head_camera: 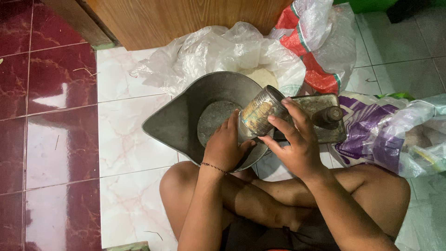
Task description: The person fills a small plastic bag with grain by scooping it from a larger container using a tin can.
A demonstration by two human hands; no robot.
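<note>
Two hands at a worn cylindrical metal tin can [261, 110], tilted over a grey metal scoop-shaped pan [186, 116].
Right hand [295, 139] fingers wrapped round the can, long axis slanting up-right to down-left, mouth toward the pan. Left hand [225, 146] just beside it, fingers curled on the pan's near rim, gripping nothing else. Pan rests on white floor tiles [123, 139] above crossed legs. Clear plastic bag of white grain [232, 51] behind; flat metal weighing scale [320, 116] right; open floor left.
</note>
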